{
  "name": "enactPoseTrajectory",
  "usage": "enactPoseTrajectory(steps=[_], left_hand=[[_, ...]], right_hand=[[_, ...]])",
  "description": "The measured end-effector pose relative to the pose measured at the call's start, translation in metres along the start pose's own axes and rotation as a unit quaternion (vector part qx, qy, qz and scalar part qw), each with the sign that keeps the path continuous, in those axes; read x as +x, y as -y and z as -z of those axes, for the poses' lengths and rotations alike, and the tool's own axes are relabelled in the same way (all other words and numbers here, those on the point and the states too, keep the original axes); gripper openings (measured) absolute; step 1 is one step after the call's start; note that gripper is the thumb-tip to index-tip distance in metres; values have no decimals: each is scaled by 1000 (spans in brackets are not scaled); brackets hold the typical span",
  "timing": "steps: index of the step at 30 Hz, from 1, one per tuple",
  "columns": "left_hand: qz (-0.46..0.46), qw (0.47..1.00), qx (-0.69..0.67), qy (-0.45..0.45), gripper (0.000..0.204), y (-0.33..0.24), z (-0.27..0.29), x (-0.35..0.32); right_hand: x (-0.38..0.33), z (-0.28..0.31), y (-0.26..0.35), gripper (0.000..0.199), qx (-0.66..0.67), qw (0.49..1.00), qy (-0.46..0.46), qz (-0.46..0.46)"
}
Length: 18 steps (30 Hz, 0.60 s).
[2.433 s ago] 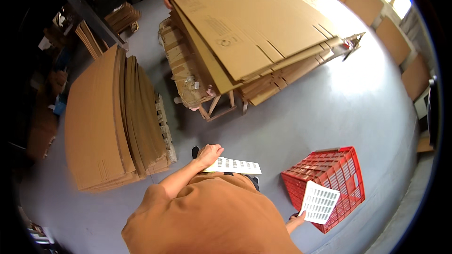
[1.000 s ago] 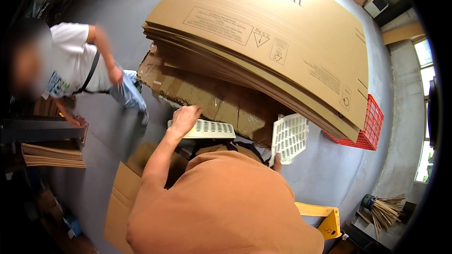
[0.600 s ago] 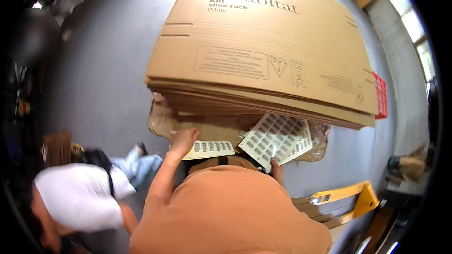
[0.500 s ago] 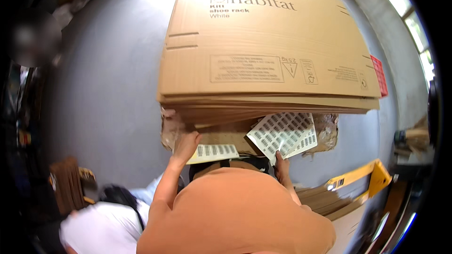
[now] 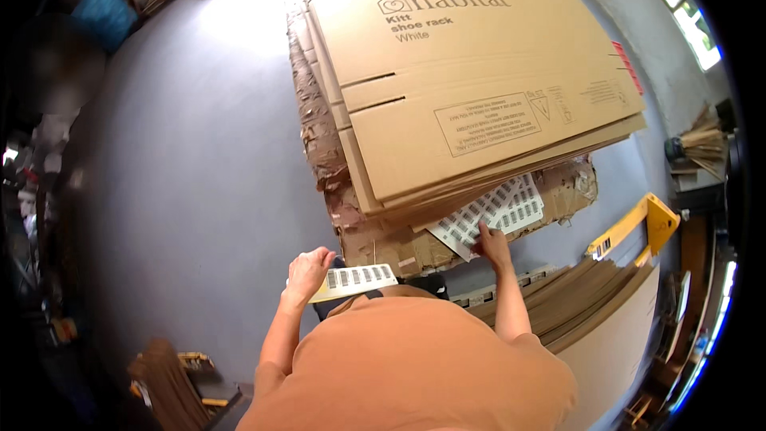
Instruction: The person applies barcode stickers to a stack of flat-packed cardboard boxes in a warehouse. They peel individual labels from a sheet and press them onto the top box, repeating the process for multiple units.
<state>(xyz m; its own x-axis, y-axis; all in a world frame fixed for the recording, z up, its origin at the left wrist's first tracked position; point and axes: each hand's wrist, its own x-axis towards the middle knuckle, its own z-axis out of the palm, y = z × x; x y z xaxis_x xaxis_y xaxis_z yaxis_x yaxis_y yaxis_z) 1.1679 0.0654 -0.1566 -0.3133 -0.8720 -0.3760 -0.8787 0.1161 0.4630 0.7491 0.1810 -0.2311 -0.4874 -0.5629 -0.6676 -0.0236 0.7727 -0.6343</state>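
Label sheets (image 5: 520, 206) in the right hand (image 5: 492, 244) are partly hidden by cardboard (image 5: 479, 68).

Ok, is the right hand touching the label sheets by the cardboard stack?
Touching. The head view shows the right hand at the near edge of the label sheets, its fingers overlapping them with no gap showing.

Left hand (image 5: 307, 275), left of centre, is gripping a barcode label sheet (image 5: 361, 278). Right hand (image 5: 491, 245), right of centre, is holding fanned label sheets (image 5: 504, 206). Stacked flattened cartons (image 5: 479, 56) are filling upper centre-right.
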Motion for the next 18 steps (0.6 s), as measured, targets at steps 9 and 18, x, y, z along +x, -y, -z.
enactPoseTrajectory(steps=[9, 18], left_hand=[[-110, 993, 26, 31, 29, 143, 99, 71], [-154, 984, -21, 90, 26, 185, 199, 164]], right_hand=[[19, -167, 56, 82, 540, 824, -153, -73], [35, -175, 45, 46, 524, 785, -327, -53]])
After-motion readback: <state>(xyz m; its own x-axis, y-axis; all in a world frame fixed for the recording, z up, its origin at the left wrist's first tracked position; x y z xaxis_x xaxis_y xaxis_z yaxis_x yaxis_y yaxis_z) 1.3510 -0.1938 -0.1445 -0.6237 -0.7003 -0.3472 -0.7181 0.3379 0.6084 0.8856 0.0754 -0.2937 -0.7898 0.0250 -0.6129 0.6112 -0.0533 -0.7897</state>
